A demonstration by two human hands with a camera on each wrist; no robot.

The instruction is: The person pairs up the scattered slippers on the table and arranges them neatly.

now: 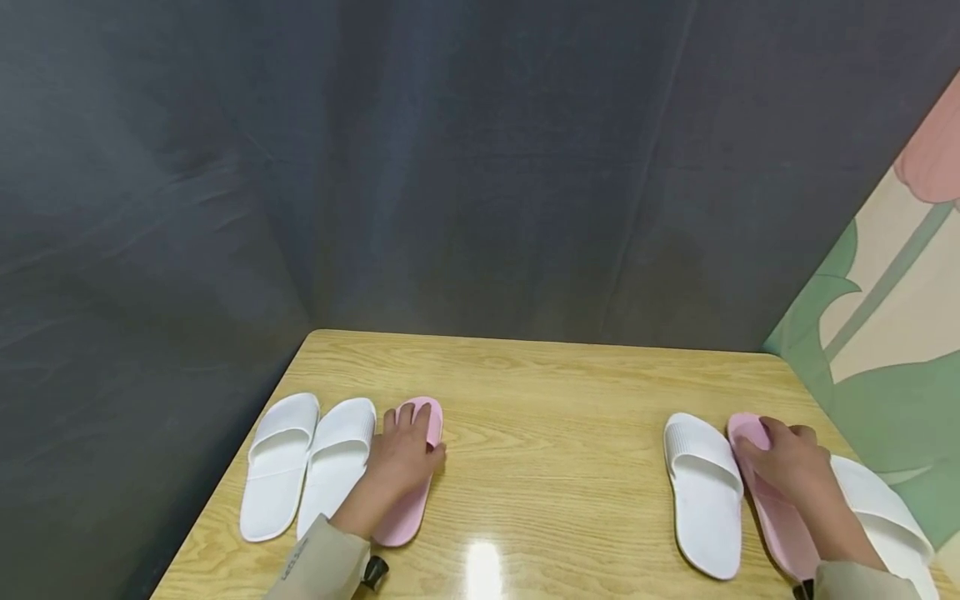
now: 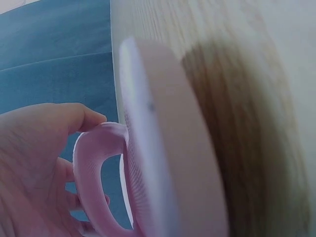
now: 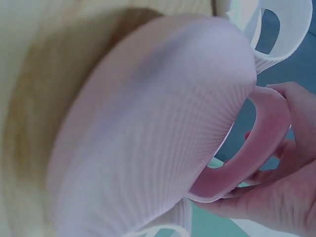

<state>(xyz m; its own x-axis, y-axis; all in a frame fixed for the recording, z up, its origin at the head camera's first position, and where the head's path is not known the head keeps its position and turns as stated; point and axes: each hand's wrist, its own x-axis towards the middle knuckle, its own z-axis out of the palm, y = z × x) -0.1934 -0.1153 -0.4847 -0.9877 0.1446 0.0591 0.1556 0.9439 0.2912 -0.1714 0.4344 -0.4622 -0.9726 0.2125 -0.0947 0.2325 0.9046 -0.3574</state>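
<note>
On the left of the table, my left hand [image 1: 401, 457] grips the strap of a pink slipper [image 1: 405, 518]. The left wrist view shows the thumb on one edge of that strap [image 2: 89, 168] and the fingers at its other side. At the right, my right hand [image 1: 797, 460] holds the strap of a second pink slipper [image 1: 789, 533]. In the right wrist view, thumb and fingers pinch this strap [image 3: 271, 123] from both sides. Both pink slippers have ribbed footbeds and point toward the table's far edge.
Two white slippers [image 1: 276, 492] [image 1: 341, 454] lie left of the left pink one. Another white slipper [image 1: 707, 508] and a partly covered one [image 1: 881, 496] flank the right pink one. Dark cloth [image 1: 487, 167] hangs behind the wooden table [image 1: 551, 450]; a flower-patterned surface [image 1: 900, 400] is at the right.
</note>
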